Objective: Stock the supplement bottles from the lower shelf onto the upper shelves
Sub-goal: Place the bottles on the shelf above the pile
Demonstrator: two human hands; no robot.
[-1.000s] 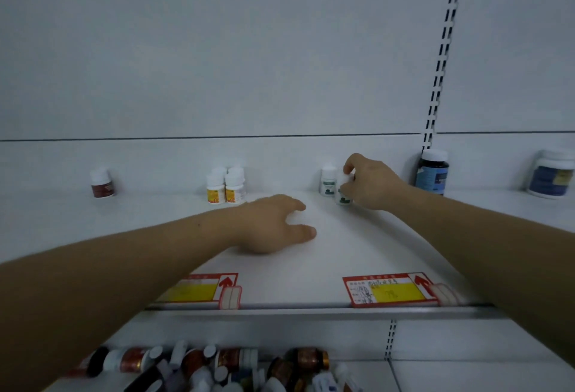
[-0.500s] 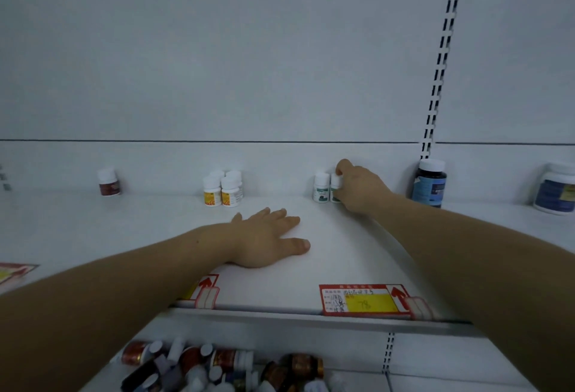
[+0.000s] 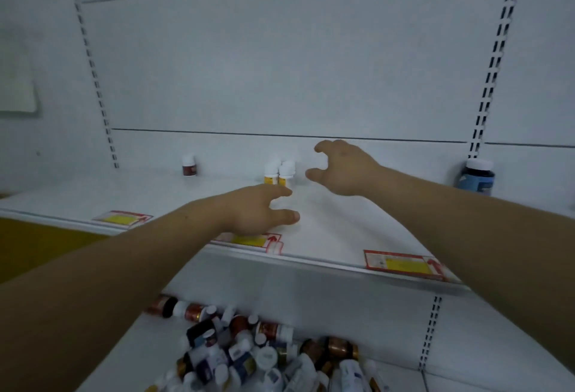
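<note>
Bottles (image 3: 249,348) waiting to be stocked are in neither hand. Right hand (image 3: 342,169) hovers over the back of the upper shelf (image 3: 342,230), fingers and thumb bent in a wide claw with nothing between them. Left hand (image 3: 258,209) is lower and closer to that shelf's front edge, fingers loose and spread, empty; whether its palm touches the shelf I cannot tell.

Just beyond its fingertips, yellow-label bottles (image 3: 278,173) stand upright by the back wall. A red-label bottle (image 3: 189,167) stands further left and a blue bottle (image 3: 476,177) well to the right.

The waiting bottles are heaped on the lower shelf (image 3: 466,348), below both hands and back toward the person, under the upper shelf's lip. Most seem to lie on their sides, axes pointing every way, though blur hides detail. The left hand looks nearer, so the next reach is probably down and back, led by it.
</note>
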